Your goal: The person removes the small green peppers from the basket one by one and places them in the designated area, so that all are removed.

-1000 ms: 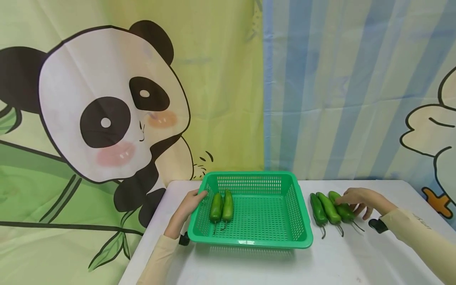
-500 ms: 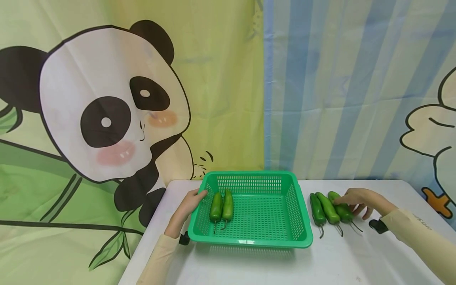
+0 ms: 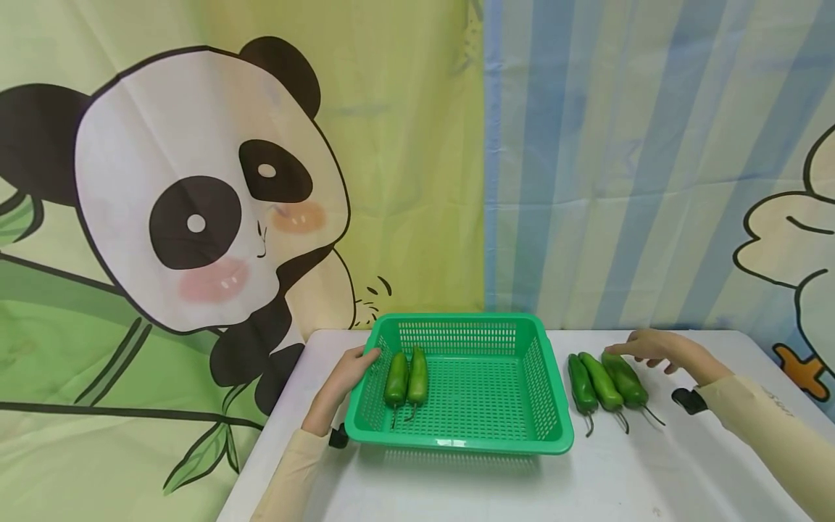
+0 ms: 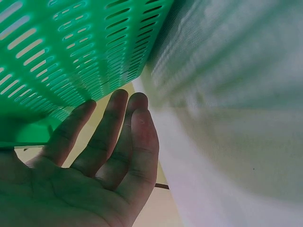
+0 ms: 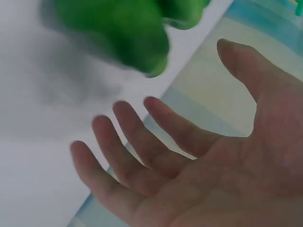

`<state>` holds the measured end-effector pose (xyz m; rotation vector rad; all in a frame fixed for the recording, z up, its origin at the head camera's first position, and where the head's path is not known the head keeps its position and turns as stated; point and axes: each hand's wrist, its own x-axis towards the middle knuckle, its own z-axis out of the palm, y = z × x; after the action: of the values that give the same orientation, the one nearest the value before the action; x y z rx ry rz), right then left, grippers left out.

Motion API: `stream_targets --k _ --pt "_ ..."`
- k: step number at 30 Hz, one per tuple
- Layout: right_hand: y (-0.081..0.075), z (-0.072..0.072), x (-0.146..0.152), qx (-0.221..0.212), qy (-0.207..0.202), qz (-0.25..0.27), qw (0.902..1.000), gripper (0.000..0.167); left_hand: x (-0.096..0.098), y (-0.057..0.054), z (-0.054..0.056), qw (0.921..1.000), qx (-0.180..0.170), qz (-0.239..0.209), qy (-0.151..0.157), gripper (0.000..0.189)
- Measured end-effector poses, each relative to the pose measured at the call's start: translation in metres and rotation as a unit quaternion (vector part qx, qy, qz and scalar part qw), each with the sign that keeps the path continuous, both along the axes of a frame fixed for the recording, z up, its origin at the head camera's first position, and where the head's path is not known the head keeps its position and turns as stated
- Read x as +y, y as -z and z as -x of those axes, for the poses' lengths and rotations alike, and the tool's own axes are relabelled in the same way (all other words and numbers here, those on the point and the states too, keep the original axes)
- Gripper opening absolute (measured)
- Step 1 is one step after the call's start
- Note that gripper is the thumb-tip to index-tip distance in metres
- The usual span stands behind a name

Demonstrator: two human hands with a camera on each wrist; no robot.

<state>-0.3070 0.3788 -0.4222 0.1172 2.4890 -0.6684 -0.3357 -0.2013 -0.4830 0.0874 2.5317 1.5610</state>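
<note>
A green plastic basket (image 3: 457,444) stands on the white table, with two green peppers inside: a darker one (image 3: 395,380) and a lighter one (image 3: 417,377). My left hand (image 3: 346,373) holds its left rim, thumb over the edge and fingers outside along the slotted wall (image 4: 109,47). Right of the basket, three green peppers lie side by side: a dark one (image 3: 582,384), a lighter one (image 3: 601,382) and a right-hand one (image 3: 625,380). My right hand (image 3: 665,349) hovers at the right-hand pepper's far end, fingers spread and palm holding nothing; touch is unclear.
The white table (image 3: 496,489) runs back to a hanging cloth (image 3: 554,181) with a panda print and blue stripes. A black wrist device (image 3: 689,400) sits by my right sleeve, another (image 3: 338,436) by my left.
My right hand has lifted and shifted away from me, off the right-hand pepper's middle. The dark and right-hand peppers moved slightly left. My left hand and the basket stay put.
</note>
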Motion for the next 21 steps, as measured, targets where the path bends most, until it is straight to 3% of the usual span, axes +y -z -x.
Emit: stream_targets --k 8,21 --pt "-0.018 0.001 -0.031 0.060 -0.031 0.035 0.9971 0.087 0.001 0.001 0.001 1.0000 0.003 0.006 -0.006 0.047" --pt "-0.037 0.000 -0.083 0.092 -0.060 0.114 0.9874 0.078 0.000 0.000 0.000 1.0000 0.002 0.007 -0.003 0.047"
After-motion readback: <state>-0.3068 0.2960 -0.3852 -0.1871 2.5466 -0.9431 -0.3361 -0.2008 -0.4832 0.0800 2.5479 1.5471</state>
